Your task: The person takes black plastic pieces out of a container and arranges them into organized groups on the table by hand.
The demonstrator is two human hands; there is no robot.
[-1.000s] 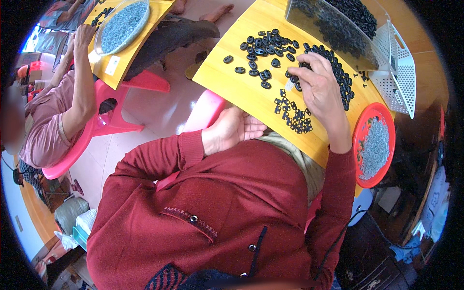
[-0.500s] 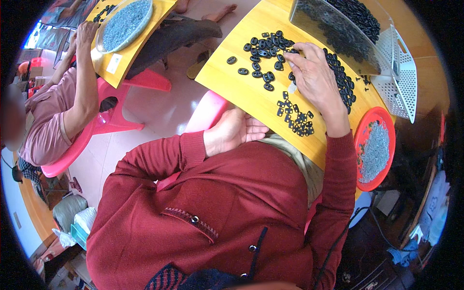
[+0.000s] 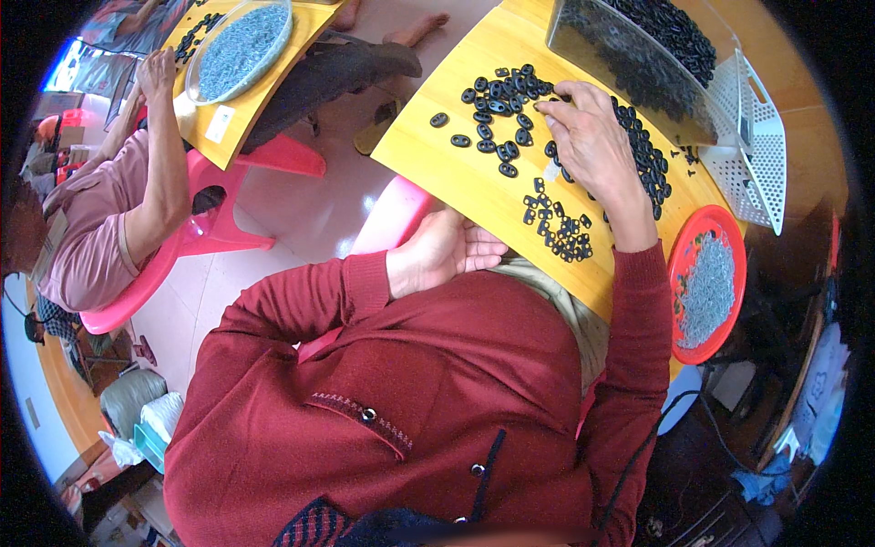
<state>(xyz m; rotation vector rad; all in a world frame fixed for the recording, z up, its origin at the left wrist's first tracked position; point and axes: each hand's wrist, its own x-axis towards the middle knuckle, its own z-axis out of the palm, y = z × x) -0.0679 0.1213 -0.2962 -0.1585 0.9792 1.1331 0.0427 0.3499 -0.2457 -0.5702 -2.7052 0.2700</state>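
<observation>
My right hand (image 3: pixel 588 137) lies over the yellow table, palm down, its fingers stretched towards a loose cluster of black oval two-holed pieces (image 3: pixel 497 105). Its fingertips are at the cluster's right side; whether they touch a piece is hard to tell, and the thumb is partly hidden. Nearer me on the wood lies a group of smaller black rectangular two-holed pieces (image 3: pixel 556 223). More black oval pieces (image 3: pixel 649 159) are heaped right of the hand. My left hand (image 3: pixel 447 248) rests palm up by the table's near edge, fingers extended, holding nothing.
A clear bin (image 3: pixel 629 68) full of black pieces stands at the back, beside a white perforated basket (image 3: pixel 756 155). At right is a red bowl (image 3: pixel 679 283) of silvery small parts. Another person sits at left by a second yellow table (image 3: pixel 241 118) with a round tray (image 3: pixel 191 91).
A few oval pieces by my right fingertips have shifted slightly towards me. Both my hands stay nearly where they were, and the view has shifted a little.
</observation>
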